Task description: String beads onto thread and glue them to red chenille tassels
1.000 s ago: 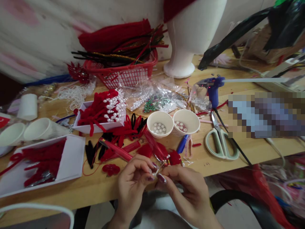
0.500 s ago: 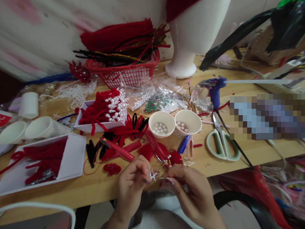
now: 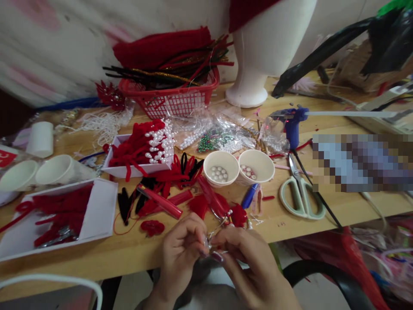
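My left hand (image 3: 182, 249) and right hand (image 3: 245, 258) meet at the near edge of the wooden table (image 3: 322, 206), fingertips drawn in tight around a small wire piece (image 3: 215, 227) — a thin silvery stem that rises out of the pinch toward a red velvet ornament (image 3: 238, 214) with a pale bead or two beside it. Both hands are closed to a fine pinch, thumbs against forefingers, and the wire sits between the two sets of tips just above the table's lip; exactly how much of it each hand has I cannot tell, since the fingers cover the join. I judge the piece to be very light and springy, thin enough to kink if bent sharply and smooth enough to slide out of a loose pinch, so the hold belongs low on the stem, close to where it is being worked, not on the soft velvet part. Just beyond my hands lie red pipe-cleaner shapes (image 3: 180, 165) and a red tube (image 3: 159, 201). Two paper cups (image 3: 256, 165) holding pearl beads stand side by side behind those, with pale green scissors (image 3: 300, 196) to their right and a blue glue gun (image 3: 292, 122) farther back. A red basket (image 3: 171, 97) of stems stands at the far side — near a white mannequin neck (image 3: 254, 64).
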`<state>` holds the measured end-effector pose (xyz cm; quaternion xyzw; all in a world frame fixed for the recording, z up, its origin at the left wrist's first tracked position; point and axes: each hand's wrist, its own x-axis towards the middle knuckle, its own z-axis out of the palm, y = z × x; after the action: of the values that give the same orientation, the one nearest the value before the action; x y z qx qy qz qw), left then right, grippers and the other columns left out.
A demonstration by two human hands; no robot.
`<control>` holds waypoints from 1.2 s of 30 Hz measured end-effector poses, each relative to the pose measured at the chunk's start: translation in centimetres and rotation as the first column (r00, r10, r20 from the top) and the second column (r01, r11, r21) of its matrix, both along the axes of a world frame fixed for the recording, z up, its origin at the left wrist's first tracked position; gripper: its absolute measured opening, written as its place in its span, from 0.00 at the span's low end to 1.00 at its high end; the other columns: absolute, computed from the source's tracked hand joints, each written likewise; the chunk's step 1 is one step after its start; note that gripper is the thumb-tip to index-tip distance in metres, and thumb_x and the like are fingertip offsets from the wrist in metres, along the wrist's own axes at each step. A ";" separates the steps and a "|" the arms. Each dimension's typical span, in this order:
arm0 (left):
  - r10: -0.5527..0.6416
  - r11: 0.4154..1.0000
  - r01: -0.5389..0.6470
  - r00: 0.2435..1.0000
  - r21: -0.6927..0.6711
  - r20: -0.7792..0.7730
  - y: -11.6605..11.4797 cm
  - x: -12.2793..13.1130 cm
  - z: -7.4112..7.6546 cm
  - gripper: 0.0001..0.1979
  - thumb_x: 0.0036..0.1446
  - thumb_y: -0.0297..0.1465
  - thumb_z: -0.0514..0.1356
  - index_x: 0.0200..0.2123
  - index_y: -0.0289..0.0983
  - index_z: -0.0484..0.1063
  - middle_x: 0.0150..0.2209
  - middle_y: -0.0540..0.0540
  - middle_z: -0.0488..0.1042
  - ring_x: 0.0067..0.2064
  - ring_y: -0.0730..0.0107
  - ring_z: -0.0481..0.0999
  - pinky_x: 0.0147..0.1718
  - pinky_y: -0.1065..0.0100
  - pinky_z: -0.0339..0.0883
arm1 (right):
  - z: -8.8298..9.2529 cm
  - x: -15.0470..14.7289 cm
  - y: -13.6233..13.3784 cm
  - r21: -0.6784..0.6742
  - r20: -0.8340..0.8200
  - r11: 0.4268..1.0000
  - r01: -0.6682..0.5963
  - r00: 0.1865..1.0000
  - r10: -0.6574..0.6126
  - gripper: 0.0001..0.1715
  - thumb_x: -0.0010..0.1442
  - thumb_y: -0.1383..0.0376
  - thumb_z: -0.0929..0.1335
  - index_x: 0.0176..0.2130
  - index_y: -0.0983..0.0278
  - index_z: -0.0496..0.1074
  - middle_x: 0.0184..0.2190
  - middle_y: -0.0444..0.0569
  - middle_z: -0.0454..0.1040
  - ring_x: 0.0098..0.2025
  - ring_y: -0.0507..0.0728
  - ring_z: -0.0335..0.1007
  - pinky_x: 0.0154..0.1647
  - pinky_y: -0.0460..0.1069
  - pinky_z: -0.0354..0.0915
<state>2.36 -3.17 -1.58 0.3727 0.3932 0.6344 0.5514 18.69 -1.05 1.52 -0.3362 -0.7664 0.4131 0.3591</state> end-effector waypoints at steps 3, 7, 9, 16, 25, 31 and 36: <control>-0.014 1.000 0.014 1.000 0.000 0.003 0.1 -0.1 0.0 0.16 0.56 0.42 0.70 0.27 0.38 0.73 0.27 0.52 0.64 0.30 0.74 0.65 0.28 0.74 0.61 | 0.0 -0.2 0.4 -0.012 -0.050 1.000 -0.014 0.999 0.014 0.15 0.66 0.74 0.65 0.48 0.56 0.67 0.35 0.41 0.77 0.32 0.50 0.72 0.33 0.43 0.64; -0.027 0.999 0.027 1.000 0.017 -0.003 0.1 -0.1 0.1 0.16 0.56 0.41 0.70 0.26 0.38 0.73 0.26 0.52 0.65 0.29 0.74 0.65 0.27 0.75 0.61 | 0.1 -0.1 0.6 -0.055 -0.094 0.998 -0.031 0.995 0.026 0.13 0.66 0.73 0.65 0.47 0.57 0.68 0.35 0.42 0.78 0.32 0.49 0.72 0.31 0.42 0.64; -0.028 0.999 0.029 1.000 0.022 -0.010 0.1 -0.1 0.2 0.16 0.56 0.42 0.70 0.26 0.38 0.73 0.26 0.53 0.65 0.28 0.75 0.65 0.27 0.75 0.61 | 0.1 0.0 0.7 -0.047 -0.096 0.998 -0.037 0.995 0.032 0.12 0.66 0.73 0.65 0.46 0.57 0.67 0.35 0.41 0.78 0.32 0.49 0.72 0.31 0.41 0.63; 0.002 0.999 -0.001 1.000 0.052 -0.013 0.1 0.0 0.1 0.16 0.57 0.41 0.70 0.26 0.38 0.72 0.26 0.52 0.68 0.28 0.75 0.68 0.26 0.76 0.64 | 0.1 -0.2 0.8 -0.025 -0.121 0.999 -0.028 0.992 0.025 0.09 0.67 0.73 0.65 0.42 0.59 0.68 0.31 0.42 0.76 0.29 0.50 0.71 0.32 0.42 0.64; 0.057 0.985 -0.045 0.996 0.169 -0.068 0.2 0.2 0.6 0.05 0.56 0.34 0.71 0.36 0.43 0.80 0.31 0.51 0.75 0.32 0.74 0.74 0.30 0.75 0.69 | -0.6 -0.7 0.6 -0.202 -0.278 0.979 0.005 0.959 -0.063 0.08 0.70 0.63 0.68 0.36 0.61 0.70 0.26 0.42 0.69 0.24 0.50 0.62 0.24 0.44 0.58; -0.023 0.984 0.035 0.997 0.177 -0.067 0.0 -0.2 -0.1 0.05 0.58 0.37 0.69 0.34 0.43 0.80 0.29 0.50 0.74 0.31 0.71 0.73 0.30 0.71 0.67 | -0.6 -0.8 1.0 -0.185 -0.335 0.982 -0.037 0.942 -0.028 0.10 0.71 0.61 0.67 0.36 0.61 0.71 0.25 0.41 0.68 0.25 0.49 0.63 0.24 0.43 0.58; -0.046 0.986 0.052 0.998 0.159 -0.040 0.0 -0.2 -0.1 0.06 0.58 0.38 0.69 0.34 0.42 0.78 0.29 0.51 0.72 0.30 0.72 0.72 0.31 0.71 0.66 | 0.0 -0.8 1.3 -0.237 -0.323 0.968 -0.086 0.946 0.005 0.14 0.71 0.57 0.67 0.34 0.62 0.70 0.26 0.41 0.70 0.25 0.48 0.64 0.24 0.41 0.58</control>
<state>2.13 -3.15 -1.67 0.4367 0.3419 0.6433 0.5278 17.93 0.26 1.55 -0.2891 -0.6480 0.5629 0.4240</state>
